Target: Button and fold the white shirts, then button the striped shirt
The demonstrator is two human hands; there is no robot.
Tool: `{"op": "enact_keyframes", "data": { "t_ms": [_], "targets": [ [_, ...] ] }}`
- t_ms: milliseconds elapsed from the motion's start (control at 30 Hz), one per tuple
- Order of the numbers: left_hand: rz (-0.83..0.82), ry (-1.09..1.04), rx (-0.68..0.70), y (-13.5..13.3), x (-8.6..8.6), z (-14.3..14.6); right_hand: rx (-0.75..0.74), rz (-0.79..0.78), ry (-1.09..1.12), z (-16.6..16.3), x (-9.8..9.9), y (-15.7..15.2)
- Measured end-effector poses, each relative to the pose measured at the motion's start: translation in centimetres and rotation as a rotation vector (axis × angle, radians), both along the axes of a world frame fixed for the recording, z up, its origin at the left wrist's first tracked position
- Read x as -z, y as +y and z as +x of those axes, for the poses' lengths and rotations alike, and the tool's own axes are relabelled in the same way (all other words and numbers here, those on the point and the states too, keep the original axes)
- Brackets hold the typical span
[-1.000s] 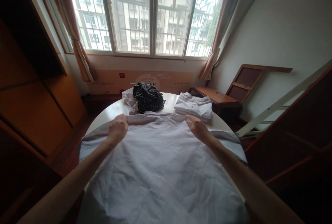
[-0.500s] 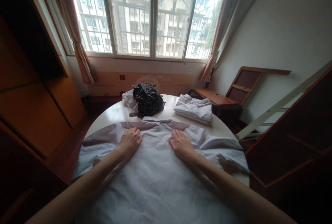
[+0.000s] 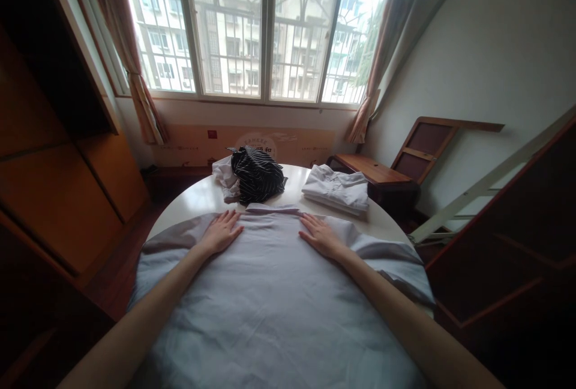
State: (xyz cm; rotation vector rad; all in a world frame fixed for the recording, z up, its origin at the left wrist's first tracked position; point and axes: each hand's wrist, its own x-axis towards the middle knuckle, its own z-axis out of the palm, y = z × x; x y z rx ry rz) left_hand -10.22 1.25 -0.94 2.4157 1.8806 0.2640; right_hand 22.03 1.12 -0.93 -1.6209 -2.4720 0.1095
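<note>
A pale shirt (image 3: 270,293) lies spread over the round white table (image 3: 180,206), its collar (image 3: 272,208) at the far end and its sleeves out to both sides. My left hand (image 3: 222,232) rests flat on the shirt's left shoulder, fingers stretched out. On the right shoulder lies my right hand (image 3: 318,234), also flat with its fingers apart. Neither hand holds anything. The shirt's lower end runs out of view toward me.
Behind the collar sit a crumpled black striped garment (image 3: 258,176) and a white cloth (image 3: 226,176). To their right is a folded white shirt (image 3: 335,188). A wooden chair (image 3: 373,168) stands beyond the table, and an orange cabinet (image 3: 58,203) at the left.
Both hands have slid a little farther forward, toward the collar, and their fingers have straightened. The shirt's upper back looks smoother, with fewer folds near the shoulders.
</note>
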Motion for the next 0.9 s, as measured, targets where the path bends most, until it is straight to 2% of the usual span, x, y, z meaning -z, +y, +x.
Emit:
{"op": "enact_keyframes", "data": {
  "t_ms": [133,267,400,533,633,733,833,900],
  "targets": [
    [-0.023,0.011,-0.094,0.0,0.1,-3.8,0.155,0.017,-0.044,4.9,0.5,-0.5],
    [-0.012,-0.001,-0.12,0.0,0.4,-6.1,0.278,0.068,-0.037,9.2,1.3,-1.6],
    [0.071,-0.107,-0.116,0.2,0.8,-7.4,0.305,0.15,0.077,12.9,1.6,-2.8],
    [0.177,-0.229,-0.146,0.6,0.9,-8.5,0.293,0.189,0.189,15.4,1.0,-3.1],
    [0.243,-0.192,-0.121,1.0,0.5,-8.7,0.352,0.178,0.12,14.9,-0.1,-2.7],
    [0.299,-0.101,-0.165,1.3,-0.2,-8.1,0.5,0.235,-0.017,12.0,-1.5,-2.0],
    [0.369,-0.057,-0.216,1.1,-1.0,-6.7,0.429,0.385,-0.025,7.5,-2.9,-1.5],
    [0.383,-0.086,-0.159,0.4,-1.4,-5.7,0.305,0.376,0.051,4.3,-3.4,-1.4]
  ]
}}
